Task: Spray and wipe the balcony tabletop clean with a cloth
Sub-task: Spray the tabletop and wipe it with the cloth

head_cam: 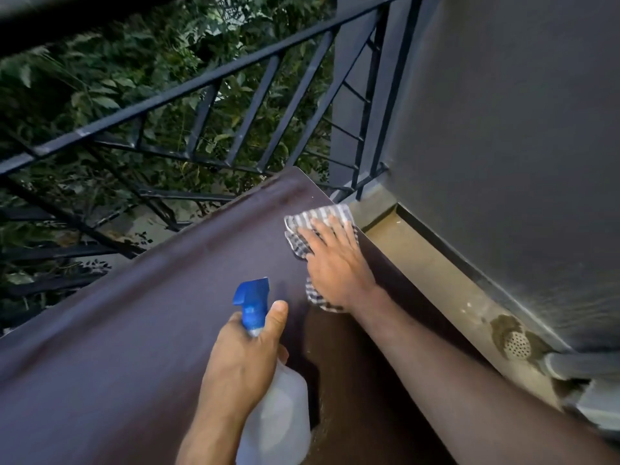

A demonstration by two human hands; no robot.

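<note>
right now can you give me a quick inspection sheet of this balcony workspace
surface: dark brown tabletop, no visible spray droplets
job's things: checked cloth at the far right edge; spray bottle with blue nozzle
clutter: nothing seen
grips: left hand holds the spray bottle; right hand presses flat on the cloth
cables: nothing seen
surroundings: black railing, foliage beyond, grey wall, floor drain
</note>
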